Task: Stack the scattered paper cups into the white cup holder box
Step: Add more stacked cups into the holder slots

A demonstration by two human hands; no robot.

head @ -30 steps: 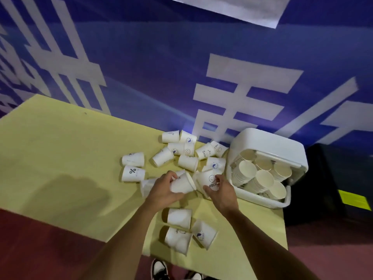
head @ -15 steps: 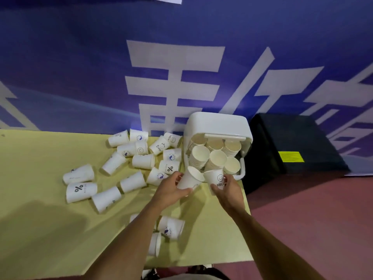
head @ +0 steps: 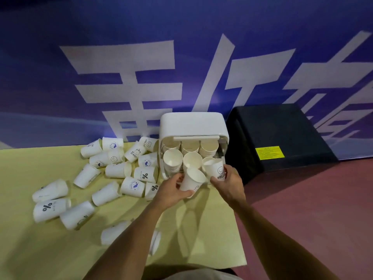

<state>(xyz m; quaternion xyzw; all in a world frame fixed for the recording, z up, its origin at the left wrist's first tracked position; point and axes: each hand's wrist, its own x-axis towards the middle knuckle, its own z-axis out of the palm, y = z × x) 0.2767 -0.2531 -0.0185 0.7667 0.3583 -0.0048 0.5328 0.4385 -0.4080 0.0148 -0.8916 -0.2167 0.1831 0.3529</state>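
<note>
Before the stack-filled box [head: 191,124], left hand [head: 169,191] grips tilted cup [head: 191,181], right hand [head: 230,183] HELLO cup [head: 217,170].

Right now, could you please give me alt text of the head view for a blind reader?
A person's left hand holds a paper cup and the right hand a HELLO cup at the open front of the white cup holder box, which holds stacks of cups. Many more cups lie on their sides on the yellow table beside it.
</note>
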